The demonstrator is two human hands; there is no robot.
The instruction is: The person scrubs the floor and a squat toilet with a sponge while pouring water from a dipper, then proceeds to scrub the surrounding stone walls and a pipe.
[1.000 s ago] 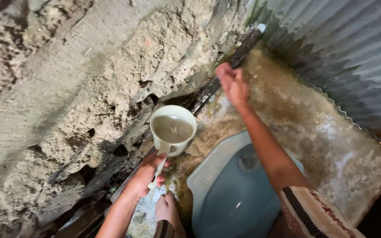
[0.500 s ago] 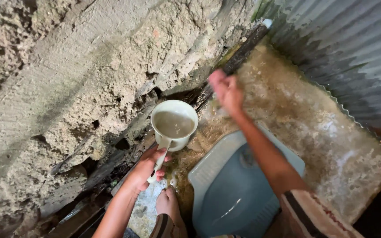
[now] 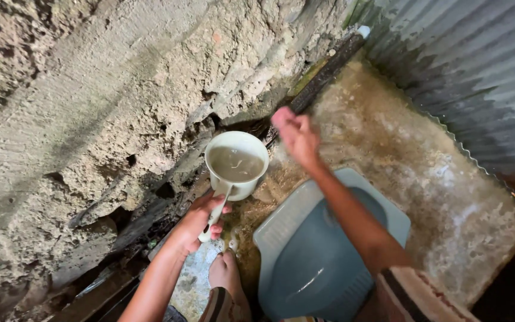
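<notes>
My left hand (image 3: 201, 217) grips the handle of a pale plastic dipper (image 3: 236, 164) that is nearly full of cloudy water. It holds the dipper level above the wet floor, close to the rough wall. My right hand (image 3: 293, 134) hovers just right of the dipper with its fingers curled into a fist. It is blurred, and I cannot see anything inside it. Below my right forearm lies a blue-grey squat toilet pan (image 3: 305, 262) set into the floor.
A crumbling concrete wall (image 3: 90, 119) fills the left side. A corrugated metal sheet (image 3: 472, 71) closes the right. A dark wet strip (image 3: 323, 74) runs along the wall's foot. The stained concrete floor (image 3: 424, 179) surrounds the pan. My bare foot (image 3: 225, 274) stands left of it.
My right hand has moved left and nearer, from the dark strip by the wall toward the dipper. The dipper has stayed level in my left hand.
</notes>
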